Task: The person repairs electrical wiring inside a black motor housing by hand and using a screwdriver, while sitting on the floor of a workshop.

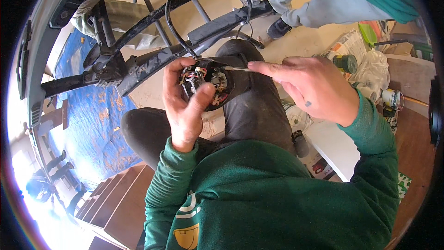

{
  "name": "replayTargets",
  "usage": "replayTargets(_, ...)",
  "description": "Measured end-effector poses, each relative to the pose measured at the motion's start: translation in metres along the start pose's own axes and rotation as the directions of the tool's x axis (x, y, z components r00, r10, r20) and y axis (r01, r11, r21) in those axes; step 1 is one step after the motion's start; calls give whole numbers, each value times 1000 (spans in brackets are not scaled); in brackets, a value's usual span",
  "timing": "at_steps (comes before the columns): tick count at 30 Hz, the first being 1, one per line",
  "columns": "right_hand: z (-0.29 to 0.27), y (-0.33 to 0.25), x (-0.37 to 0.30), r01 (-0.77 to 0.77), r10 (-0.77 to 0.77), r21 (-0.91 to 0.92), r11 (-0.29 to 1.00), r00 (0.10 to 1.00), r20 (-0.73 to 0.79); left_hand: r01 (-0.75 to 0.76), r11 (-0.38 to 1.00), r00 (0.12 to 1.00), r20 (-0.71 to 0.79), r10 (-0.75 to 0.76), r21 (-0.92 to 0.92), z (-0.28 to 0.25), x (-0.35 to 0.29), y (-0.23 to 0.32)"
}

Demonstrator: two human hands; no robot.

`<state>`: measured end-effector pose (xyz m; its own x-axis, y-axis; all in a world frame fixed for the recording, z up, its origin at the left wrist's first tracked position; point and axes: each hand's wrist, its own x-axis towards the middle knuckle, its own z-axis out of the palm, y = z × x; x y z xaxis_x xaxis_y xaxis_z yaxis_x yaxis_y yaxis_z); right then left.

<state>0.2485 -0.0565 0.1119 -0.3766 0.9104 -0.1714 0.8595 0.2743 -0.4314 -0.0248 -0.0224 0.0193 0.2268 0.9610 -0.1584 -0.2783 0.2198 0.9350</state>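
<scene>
My left hand (182, 111) grips a round, dark, opened electrical housing (221, 82) above my knees, its thumb lying across the front. Coloured wires and small metal parts show inside. A black cable (169, 21) runs from the housing up to the frame. My right hand (319, 85) is closed around a screwdriver (239, 69), index finger stretched along it. Its thin metal shaft points left, and the tip meets the housing's upper right rim. The screwdriver's handle is hidden in my palm. Whether the tip sits in a screw is too small to tell.
A black metal frame (152, 62) with tubes and brackets stands just beyond my knees. A blue tarp (99, 125) strewn with shavings lies left. Another person's legs (319, 4) are at the far right. Cans, a jar (344, 63) and a plastic bag (373, 71) crowd the right side.
</scene>
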Motion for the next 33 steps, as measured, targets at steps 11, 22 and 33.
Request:
replayTargets(11, 0, -2, 2, 81, -119, -228, 970, 980, -158, 74, 926, 996, -80, -47, 369, 13, 23, 28)
replayTargets(22, 7, 19, 11, 175, -216, -189, 966, 951, -220, 120, 958, 992, -60, -108, 259, 18, 23, 28)
replayTargets(33, 34, 54, 26, 282, -263, 112, 953, 951, -162, 159, 964, 987, -48, -152, 214, 17, 22, 27)
